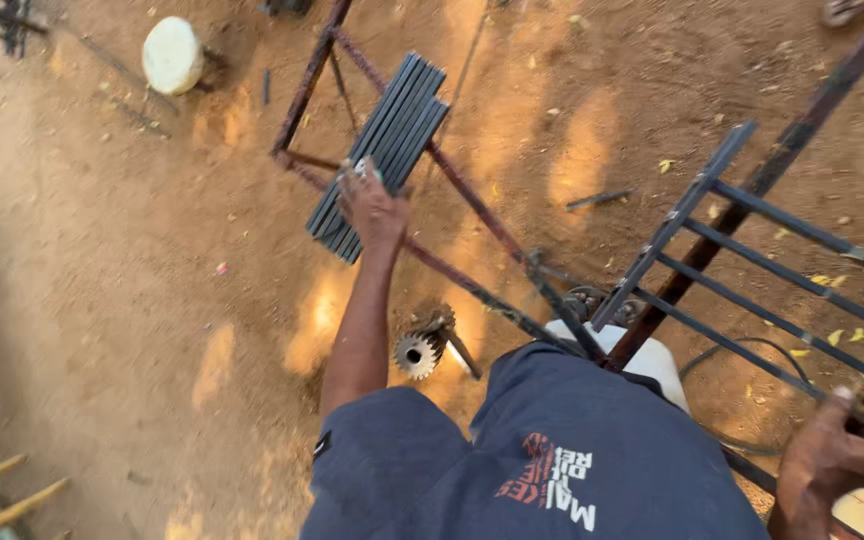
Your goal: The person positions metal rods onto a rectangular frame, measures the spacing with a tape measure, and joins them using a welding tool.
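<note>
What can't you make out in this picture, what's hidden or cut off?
Head view only:
- Left hand: fingertips hidden against the stack of flat metal bars.
- Right hand: blurred at the edge, so its grip on the metal grille is unclear.
- Toothed gear shaft: lower end hidden by the shirt.

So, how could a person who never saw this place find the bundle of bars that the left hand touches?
Start at the rusty reddish metal frame standing on the sandy ground. The bundle of flat dark grey metal bars lies across it, under the left hand. Unlike the welded grille at the right, these bars lie loose, stacked tightly side by side.
</note>
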